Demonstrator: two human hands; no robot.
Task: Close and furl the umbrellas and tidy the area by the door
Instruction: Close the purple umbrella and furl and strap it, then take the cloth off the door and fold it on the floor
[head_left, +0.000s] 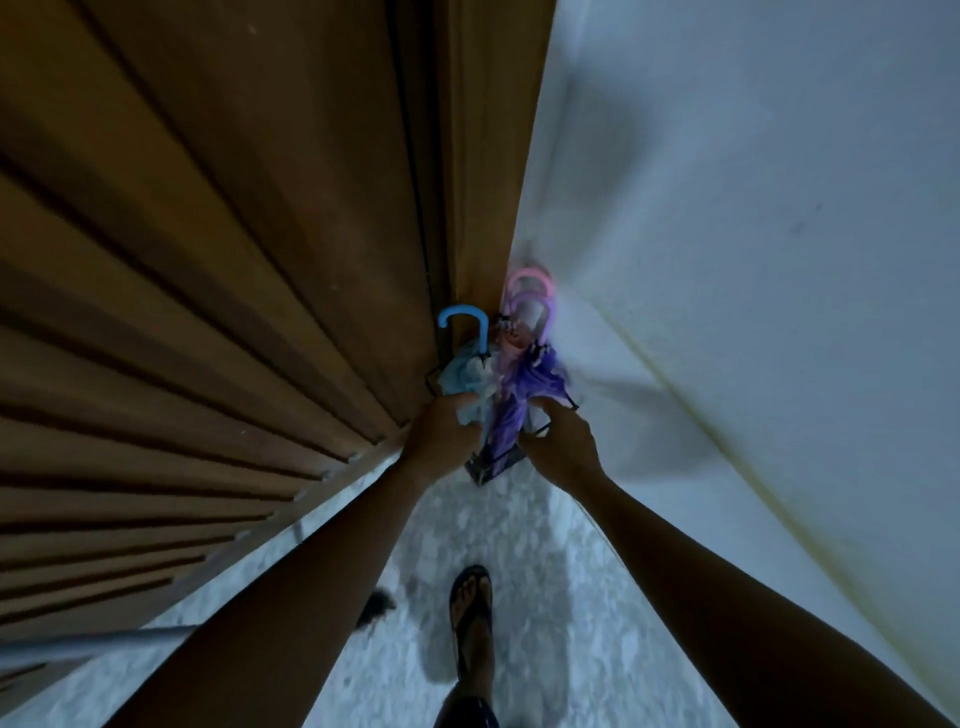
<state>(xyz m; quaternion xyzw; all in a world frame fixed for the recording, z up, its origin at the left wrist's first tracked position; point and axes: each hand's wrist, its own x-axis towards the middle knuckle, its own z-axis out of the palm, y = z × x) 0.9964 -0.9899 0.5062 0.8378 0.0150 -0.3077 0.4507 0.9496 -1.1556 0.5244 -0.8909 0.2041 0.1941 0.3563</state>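
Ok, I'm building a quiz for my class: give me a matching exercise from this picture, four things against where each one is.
Things:
1 blue umbrella
2 purple umbrella
3 left hand
4 foot

Places:
A in a sandal
B wall side of the stand
C on the blue fabric
D door side of the stand

Pairs: 1-D; 2-B; 3-C; 4-A

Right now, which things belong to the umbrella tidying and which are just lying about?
Job: blue umbrella, purple umbrella, pink-handled umbrella, wire stand, left hand, right hand.
Just there: door, wall, sandal, dark tuft on the floor.
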